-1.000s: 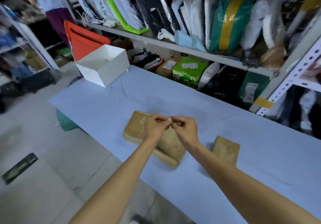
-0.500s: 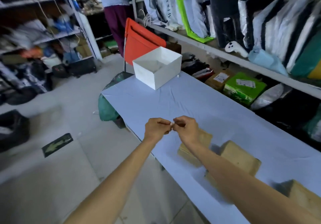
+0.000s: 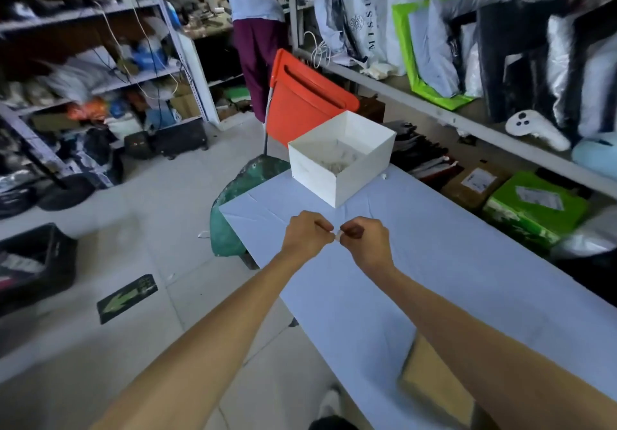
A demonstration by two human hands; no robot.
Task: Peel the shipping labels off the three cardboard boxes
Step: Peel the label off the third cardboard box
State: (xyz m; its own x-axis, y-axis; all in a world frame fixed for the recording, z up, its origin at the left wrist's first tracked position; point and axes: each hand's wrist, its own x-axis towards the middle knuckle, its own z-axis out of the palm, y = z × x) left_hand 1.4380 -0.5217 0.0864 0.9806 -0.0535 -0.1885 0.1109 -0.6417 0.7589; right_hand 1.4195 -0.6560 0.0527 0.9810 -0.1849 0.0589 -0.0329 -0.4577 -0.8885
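My left hand (image 3: 305, 236) and my right hand (image 3: 365, 239) are held together above the blue table (image 3: 467, 262), and both pinch a small white scrap of label (image 3: 337, 236) between their fingertips. One cardboard box (image 3: 434, 383) shows at the table's near edge, partly hidden under my right forearm. The other boxes are out of view. An open white box (image 3: 340, 155) with crumpled white scraps inside stands on the table's far left corner, beyond my hands.
An orange chair (image 3: 300, 102) stands behind the white box, and a green sack (image 3: 233, 202) leans at the table's end. A person (image 3: 257, 29) stands at the far shelves. Packed shelves line the left and right. A black crate (image 3: 33, 262) sits on the floor at left.
My view has swung left along the table. My hands, still pinching the scrap, have moved away from the cardboard boxes toward the white box, which now sits close ahead.
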